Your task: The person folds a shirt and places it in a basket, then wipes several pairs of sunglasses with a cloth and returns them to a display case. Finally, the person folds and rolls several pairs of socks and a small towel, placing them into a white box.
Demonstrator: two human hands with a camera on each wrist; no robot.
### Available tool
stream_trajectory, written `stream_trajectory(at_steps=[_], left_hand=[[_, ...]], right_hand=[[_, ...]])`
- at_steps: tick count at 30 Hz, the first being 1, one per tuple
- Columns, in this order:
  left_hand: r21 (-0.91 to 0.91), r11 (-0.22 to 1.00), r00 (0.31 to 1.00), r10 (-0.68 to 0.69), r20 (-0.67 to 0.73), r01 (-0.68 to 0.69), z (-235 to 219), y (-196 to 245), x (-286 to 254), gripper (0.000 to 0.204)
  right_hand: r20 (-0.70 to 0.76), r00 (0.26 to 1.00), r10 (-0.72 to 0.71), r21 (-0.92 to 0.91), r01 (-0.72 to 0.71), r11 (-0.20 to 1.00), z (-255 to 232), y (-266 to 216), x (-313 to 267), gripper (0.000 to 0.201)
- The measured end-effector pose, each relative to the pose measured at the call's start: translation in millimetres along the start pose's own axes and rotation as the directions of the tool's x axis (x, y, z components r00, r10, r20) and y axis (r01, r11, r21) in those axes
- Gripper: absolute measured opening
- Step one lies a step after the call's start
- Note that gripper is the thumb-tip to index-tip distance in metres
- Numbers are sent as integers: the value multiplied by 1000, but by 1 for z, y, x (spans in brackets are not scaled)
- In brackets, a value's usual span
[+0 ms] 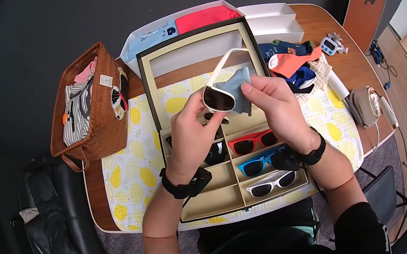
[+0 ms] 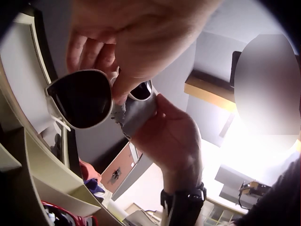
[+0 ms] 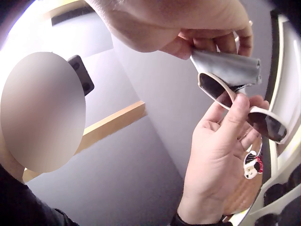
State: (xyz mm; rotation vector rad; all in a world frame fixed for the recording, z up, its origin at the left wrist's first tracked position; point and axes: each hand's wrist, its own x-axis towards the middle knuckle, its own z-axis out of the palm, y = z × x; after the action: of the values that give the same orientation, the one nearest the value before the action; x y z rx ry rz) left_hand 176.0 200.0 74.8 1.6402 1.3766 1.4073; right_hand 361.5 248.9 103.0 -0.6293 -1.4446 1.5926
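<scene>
White-framed sunglasses with dark lenses (image 1: 219, 99) (image 2: 81, 100) (image 3: 266, 125) are held above an open display box (image 1: 211, 202). My left hand (image 1: 190, 139) (image 2: 141, 37) (image 3: 214, 155) pinches them near the bridge between thumb and fingers. A grey-blue cloth (image 1: 240, 88) (image 2: 137, 116) (image 3: 226, 66) is gripped by my right hand (image 1: 281, 108) (image 2: 171, 139) (image 3: 188, 23), and it lies against one lens. In the box below sit red sunglasses (image 1: 252, 143), blue sunglasses (image 1: 256, 166) and another white pair (image 1: 271, 184), with dark pairs partly hidden by my left hand.
A woven basket (image 1: 96, 129) with clothes stands at the left. Behind the box are a white bin of folded clothes (image 1: 206, 17) and white trays (image 1: 272, 21). Socks (image 1: 294, 64), a small timer (image 1: 329, 45) and a corded beige device (image 1: 365, 106) lie at the right.
</scene>
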Motion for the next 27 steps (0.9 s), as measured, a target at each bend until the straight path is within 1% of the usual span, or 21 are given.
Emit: stream_trajectory(at_steps=[1,2,4,5,7,11,13,14,16,17,19,23,25,26,27], left_hand=[[132,987,995,98,-27,-94,1,2,-1,48],[133,987,995,98,-29,-94,1,5,-1,48],[172,972,983,171,-66,-158,2,9,-3,65],[172,972,983,171,-66,-158,2,8,-4,65],[171,969,962,208,-178,-178,3,5,-4,75],[152,970,956,216,-199,-188,0,4,-3,82],[248,945,956,253,-145,-213,-2,0,-3,84],[248,945,956,254,-145,-213,-1,1,-3,84],[47,986,983,163,-84,-160,-1,2,-2,84],[47,986,983,163,-84,-160,0,2,-3,84],[-4,989,985,148,-89,-149,1,1,-3,85],[57,984,983,171,-69,-167,0,0,-5,84],[153,981,986,135,-99,-119,0,4,-4,81],[153,981,986,136,-99,-120,-1,7,-3,81],[192,976,989,125,-80,-108,-2,10,-1,81]], right_hand=[[5,1000,-16,15,16,1000,3,-2,-1,26],[7,1000,-17,14,17,1000,4,-4,-3,26],[31,999,-12,16,11,1000,7,-5,-5,26],[31,999,-12,17,12,1000,6,-3,-4,26],[43,999,7,14,-8,1000,3,1,-4,27],[29,1000,2,40,-3,999,7,-1,-5,26],[53,999,-3,-79,7,997,6,-1,-6,26],[53,999,-4,-80,8,997,9,-1,-6,26],[41,994,-98,-81,101,992,15,1,-7,27],[41,994,-98,-81,101,992,13,1,-6,27],[99,992,-77,-163,93,982,7,0,-4,28],[87,995,-42,-129,53,990,6,3,-1,27],[112,994,-2,-115,15,993,2,5,-1,26],[113,994,-3,-115,16,993,2,5,-1,26],[66,998,-1,-36,4,999,3,5,-1,25]])
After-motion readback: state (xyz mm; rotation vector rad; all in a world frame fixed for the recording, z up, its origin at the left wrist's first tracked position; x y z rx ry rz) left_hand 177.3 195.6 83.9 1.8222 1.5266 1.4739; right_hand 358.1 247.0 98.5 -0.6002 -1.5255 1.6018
